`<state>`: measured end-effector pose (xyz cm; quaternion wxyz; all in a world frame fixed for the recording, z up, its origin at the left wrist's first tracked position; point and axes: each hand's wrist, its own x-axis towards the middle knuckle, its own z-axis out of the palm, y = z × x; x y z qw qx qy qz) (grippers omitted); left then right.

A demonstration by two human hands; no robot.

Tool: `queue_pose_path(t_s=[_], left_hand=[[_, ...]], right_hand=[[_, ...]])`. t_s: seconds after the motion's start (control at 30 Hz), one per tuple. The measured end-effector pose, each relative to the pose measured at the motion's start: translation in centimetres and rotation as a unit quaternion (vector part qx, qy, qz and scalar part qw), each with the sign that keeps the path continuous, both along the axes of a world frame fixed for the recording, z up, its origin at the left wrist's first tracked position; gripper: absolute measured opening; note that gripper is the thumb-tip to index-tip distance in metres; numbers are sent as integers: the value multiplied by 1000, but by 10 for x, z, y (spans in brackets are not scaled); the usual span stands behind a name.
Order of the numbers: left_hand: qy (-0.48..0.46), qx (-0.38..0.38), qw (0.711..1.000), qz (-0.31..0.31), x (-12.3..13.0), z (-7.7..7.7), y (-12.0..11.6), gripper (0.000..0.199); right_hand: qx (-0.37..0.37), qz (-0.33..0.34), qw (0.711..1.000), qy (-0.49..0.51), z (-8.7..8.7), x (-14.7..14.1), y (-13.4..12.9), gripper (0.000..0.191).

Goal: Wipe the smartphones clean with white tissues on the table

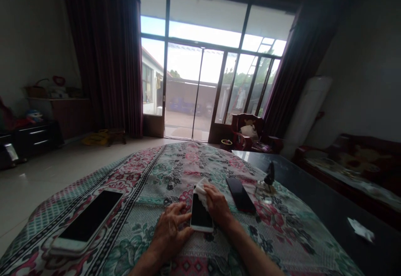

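A white-framed smartphone (200, 215) lies screen up on the patterned tablecloth (150, 234) in front of me. My left hand (172, 223) rests at its left edge, fingers spread, the fingertips and thumb touching the phone's side. In my right hand (217, 205) is a crumpled white tissue (202, 188), pressed on the upper part of the screen. To the right lies a dark phone (240, 195). On the left a larger white phone (89, 219) with a black screen lies flat, apart from both hands.
A clear glass container with a dark top (267, 182) stands right of the dark phone. Beyond the cloth is a black tabletop (332, 213) with a crumpled white paper (360, 230). A wooden armchair (247, 129) stands by the glass doors, and a wooden sofa (360, 159) at the right.
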<state>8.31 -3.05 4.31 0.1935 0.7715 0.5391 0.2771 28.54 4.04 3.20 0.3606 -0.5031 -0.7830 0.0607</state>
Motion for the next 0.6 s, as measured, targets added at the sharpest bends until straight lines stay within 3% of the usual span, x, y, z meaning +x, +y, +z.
queue_pose_path(t_s=[0.2, 0.33, 0.4, 0.47, 0.6], left_hand=[[7, -1, 1000, 0, 0, -1, 0, 36], [3, -1, 1000, 3, 0, 0, 0, 38], [4, -2, 1000, 3, 0, -1, 1, 38], [9, 0, 1000, 3, 0, -3, 1, 36], [19, 15, 1000, 6, -1, -8, 3, 35]], right_hand=[[20, -33, 995, 94, 33, 8, -7, 32], [-62, -15, 982, 177, 52, 11, -11, 35], [-128, 3, 974, 184, 52, 9, -14, 39], [-146, -3, 979, 140, 48, 6, -17, 35], [-53, -68, 996, 6, 34, 0, -20, 27]])
